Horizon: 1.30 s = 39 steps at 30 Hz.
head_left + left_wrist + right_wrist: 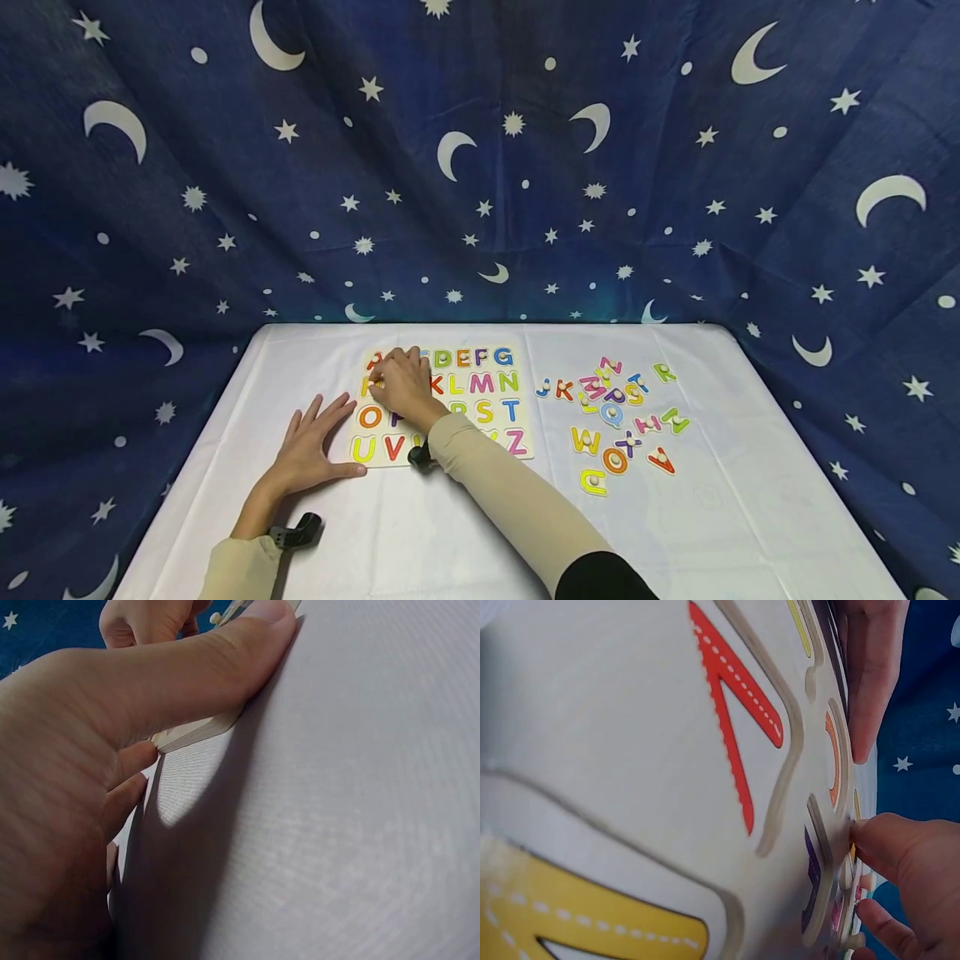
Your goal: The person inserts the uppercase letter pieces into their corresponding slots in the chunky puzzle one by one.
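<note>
The puzzle board (pixel 442 404) is best steadied by the flat, released left hand (pixel 311 446) while a letter piece (pixel 377 382) is pinched by the right hand (pixel 405 383) fingers and seated squarely.

My table (pixel 750 500), under a white cloth, carries the alphabet puzzle board (pixel 525 446) left of centre and loose wooden letters (pixel 615 412) scattered just right.
</note>
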Motion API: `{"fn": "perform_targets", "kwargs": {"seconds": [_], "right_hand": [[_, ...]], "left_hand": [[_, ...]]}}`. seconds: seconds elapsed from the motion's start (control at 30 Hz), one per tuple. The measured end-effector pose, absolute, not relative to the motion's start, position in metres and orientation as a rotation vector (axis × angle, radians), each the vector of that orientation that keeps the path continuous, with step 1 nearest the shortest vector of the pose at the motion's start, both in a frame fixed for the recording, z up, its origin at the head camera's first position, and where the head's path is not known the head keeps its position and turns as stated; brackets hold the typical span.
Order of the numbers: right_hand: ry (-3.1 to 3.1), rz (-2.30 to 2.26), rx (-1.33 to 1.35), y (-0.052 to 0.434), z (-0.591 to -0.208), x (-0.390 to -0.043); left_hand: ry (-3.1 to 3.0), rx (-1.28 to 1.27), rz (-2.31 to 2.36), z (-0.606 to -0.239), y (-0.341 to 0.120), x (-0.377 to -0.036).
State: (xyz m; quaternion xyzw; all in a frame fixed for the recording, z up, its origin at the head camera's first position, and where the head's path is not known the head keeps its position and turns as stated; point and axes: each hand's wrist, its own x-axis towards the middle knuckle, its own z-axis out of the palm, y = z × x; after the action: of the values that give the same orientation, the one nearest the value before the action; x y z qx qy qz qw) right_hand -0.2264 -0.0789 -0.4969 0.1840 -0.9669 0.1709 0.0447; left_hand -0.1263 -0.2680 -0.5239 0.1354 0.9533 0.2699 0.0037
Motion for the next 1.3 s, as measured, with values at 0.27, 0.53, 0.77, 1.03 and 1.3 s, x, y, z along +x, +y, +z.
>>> {"fn": "perform_targets", "kwargs": {"seconds": [0.27,0.53,0.77,1.03,1.3], "right_hand": [[-2.891,0.586,0.61,-0.076,-0.5,-0.227],[-2.841,0.843,0.747,-0.057,-0.485,-0.225],[-2.773,1.002,0.828,-0.013,-0.468,-0.228],[-2.682,1.084,0.665,0.058,-0.457,-0.223],[-2.597,1.145,0.41,0.138,-0.461,-0.207]], "left_hand": [[2.986,0.414,0.838,-0.526,-0.269,-0.127],[2.98,0.414,0.845,-0.526,-0.268,-0.126],[2.982,0.39,0.836,-0.525,-0.266,-0.125],[2.983,0.395,0.854,-0.525,-0.263,-0.124],[2.99,0.385,0.843,-0.526,-0.266,-0.124]]}}
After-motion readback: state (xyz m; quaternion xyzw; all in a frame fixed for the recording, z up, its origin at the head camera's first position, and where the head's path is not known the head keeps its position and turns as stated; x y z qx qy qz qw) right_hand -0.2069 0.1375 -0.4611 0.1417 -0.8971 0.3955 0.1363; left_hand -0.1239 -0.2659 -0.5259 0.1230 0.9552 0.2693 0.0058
